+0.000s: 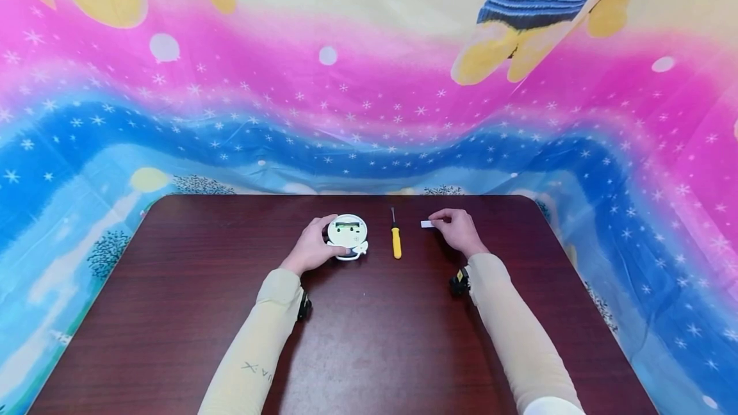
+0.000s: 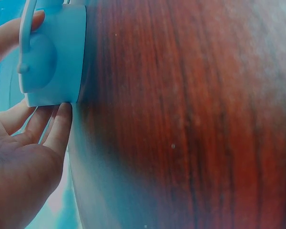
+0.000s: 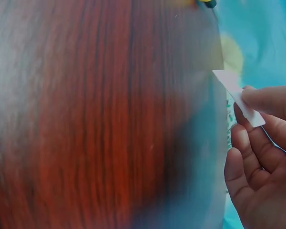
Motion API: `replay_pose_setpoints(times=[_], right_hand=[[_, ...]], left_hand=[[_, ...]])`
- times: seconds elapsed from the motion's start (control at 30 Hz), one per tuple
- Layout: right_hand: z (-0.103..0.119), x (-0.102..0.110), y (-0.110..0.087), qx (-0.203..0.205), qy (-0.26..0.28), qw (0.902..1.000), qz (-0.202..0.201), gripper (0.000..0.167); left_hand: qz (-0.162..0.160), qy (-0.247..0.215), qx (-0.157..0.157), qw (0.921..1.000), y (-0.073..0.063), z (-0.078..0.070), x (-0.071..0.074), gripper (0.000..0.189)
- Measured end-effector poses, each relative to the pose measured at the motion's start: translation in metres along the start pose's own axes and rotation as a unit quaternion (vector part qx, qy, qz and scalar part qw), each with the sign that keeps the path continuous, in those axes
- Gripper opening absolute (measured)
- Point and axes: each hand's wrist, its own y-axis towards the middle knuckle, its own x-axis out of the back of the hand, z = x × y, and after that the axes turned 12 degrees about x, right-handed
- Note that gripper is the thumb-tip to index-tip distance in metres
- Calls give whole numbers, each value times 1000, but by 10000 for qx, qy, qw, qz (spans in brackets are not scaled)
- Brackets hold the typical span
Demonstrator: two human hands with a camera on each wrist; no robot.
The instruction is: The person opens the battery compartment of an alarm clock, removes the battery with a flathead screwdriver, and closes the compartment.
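My left hand grips a round white device by its side, thumb at the lower edge and fingers at the far edge. The upward face has a slot with green and yellow inside and small dark marks below it. In the left wrist view, the device's pale side wall and a thin curved handle show. A small flat white rectangular piece is pinched between thumb and fingers of my right hand. From the right wrist view, the thumb lies on this white piece.
Between the hands lies a screwdriver with a yellow handle, its shaft pointing to the back edge. The dark wooden table ends against a patterned pink and blue cloth behind and at both sides.
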Motion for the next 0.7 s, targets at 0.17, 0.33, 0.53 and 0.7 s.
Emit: replay_pose_setpoints(times=[0.17,0.33,0.53,0.7], right_hand=[[-7,2,1,-94,-96,9999,85,19],[-13,2,5,-159,-145,9995,219,17],[-13,2,8,-161,-298,9989,315,15],[-12,2,9,-189,-362,9985,370,15]], left_hand=[[30,-18,7,10000,-1,-1,1,88],[20,-8,1,10000,-1,-1,2,88],[22,-17,-20,10000,0,0,1,88],[22,-22,-27,10000,0,1,0,88]])
